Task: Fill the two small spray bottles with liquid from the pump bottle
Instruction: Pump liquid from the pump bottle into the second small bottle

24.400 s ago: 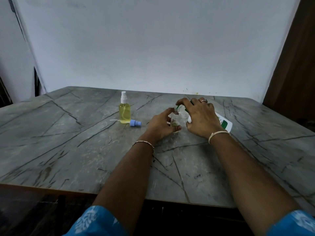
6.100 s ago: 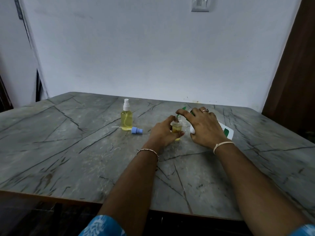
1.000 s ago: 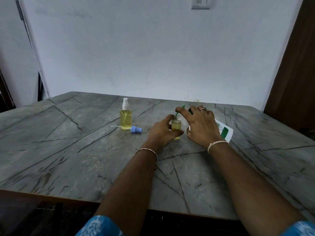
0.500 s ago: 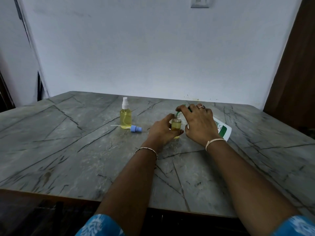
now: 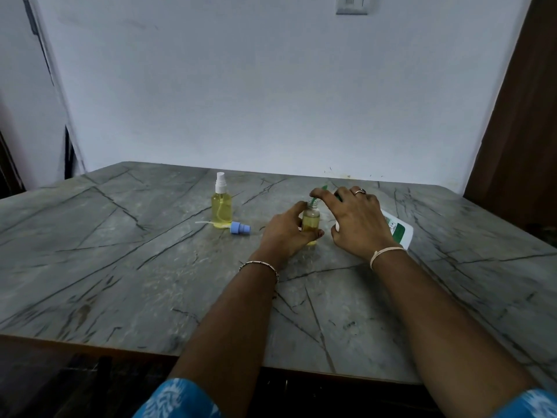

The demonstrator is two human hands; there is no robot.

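Apparently right hand (image 5: 358,221) pumps into open bottle (image 5: 311,221).

I'm seeing the open spray bottle (image 5: 310,221) standing upright, nearly full of yellow liquid; capped spray bottle (image 5: 221,208) standing left (full, white sprayer); white pump bottle (image 5: 397,231) tilting, green nozzle (image 5: 315,199) over the open neck.
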